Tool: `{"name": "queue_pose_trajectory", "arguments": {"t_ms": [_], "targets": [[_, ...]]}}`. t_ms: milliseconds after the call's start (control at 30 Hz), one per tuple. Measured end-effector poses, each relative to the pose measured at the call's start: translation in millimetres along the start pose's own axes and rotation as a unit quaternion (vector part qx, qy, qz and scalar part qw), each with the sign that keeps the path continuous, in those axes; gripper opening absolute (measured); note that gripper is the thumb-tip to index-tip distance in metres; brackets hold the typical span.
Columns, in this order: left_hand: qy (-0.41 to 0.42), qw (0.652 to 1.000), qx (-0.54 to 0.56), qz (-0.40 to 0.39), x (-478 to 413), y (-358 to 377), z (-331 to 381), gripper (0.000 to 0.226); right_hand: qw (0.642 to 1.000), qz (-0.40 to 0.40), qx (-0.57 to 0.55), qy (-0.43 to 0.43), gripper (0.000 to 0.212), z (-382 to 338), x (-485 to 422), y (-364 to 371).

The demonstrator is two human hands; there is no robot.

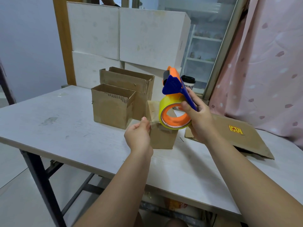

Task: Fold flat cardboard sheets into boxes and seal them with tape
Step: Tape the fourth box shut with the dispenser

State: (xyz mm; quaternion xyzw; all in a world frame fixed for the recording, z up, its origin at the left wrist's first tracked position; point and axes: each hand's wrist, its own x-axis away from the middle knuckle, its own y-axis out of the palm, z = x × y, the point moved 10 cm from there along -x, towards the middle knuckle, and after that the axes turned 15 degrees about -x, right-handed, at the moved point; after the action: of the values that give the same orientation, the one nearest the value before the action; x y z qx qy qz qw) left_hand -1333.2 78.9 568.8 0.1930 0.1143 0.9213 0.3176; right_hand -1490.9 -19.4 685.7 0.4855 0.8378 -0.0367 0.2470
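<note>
Your R hand [198,118] is wrapped round the blue handle of the tape dispenser [173,86], center-right of the frame, w/ the thumb laid across the orange core of the tape roll [171,99]. The roll is yellowish-clear and tilted, open face toward you. Its lower rim meets the top of the small box [162,138] on the box's right side. The dispenser's orange-and-blue head points up.

Your L hand [139,135] is at the small box's upper-left edge, just left of center frame. Fingers are curled against the side and the thumb is up on top, pinching that edge. A glossy strip that looks like tape runs over the box top btw. the roll and your thumb. Can't tell if the thumb pins it.

The small box sits closed on the table [65,125], mid-frame. Behind it to the left are two open-topped boxes. The front open box [111,110] is just beside the small box and stands against the taller rear open box [127,79].

At the right of the frame, flat cardboard sheets [246,141] lie on the table w/ a yellow-and-red label [235,129] facing up, partly hidden behind your R wrist. A cup w/ a black lid [188,82] stands behind the dispenser. White boxes [131,35] are stacked at upper center, and a pink curtain [262,63] fills the upper right.
</note>
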Motion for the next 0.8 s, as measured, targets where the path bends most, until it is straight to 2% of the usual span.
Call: {"name": "queue_pose_trajectory", "arguments": {"t_ms": [267, 400, 567, 800], "targets": [[-0.018, 0.999, -0.008, -0.027, -3.3, 1.8, 0.8, 0.017, 1.0, -0.003, 0.007, 0.002, 0.086, 1.2, 0.7, -1.1], [-0.034, 0.998, 0.009, -0.048, -0.8, 3.9, -0.7, 0.013, 1.0, 0.013, 0.007, 0.007, 0.097, 2.2, 0.8, -3.6], [-0.043, 0.997, 0.015, -0.069, 4.0, 8.1, -1.4, 0.019, 1.0, 0.018, 0.007, 0.006, 0.098, 2.7, 0.5, -3.8], [-0.052, 0.994, 0.049, -0.084, 8.0, 7.0, 3.5, 0.009, 1.0, 0.016, 0.014, 0.007, 0.104, 5.1, -0.2, -4.2]]}}
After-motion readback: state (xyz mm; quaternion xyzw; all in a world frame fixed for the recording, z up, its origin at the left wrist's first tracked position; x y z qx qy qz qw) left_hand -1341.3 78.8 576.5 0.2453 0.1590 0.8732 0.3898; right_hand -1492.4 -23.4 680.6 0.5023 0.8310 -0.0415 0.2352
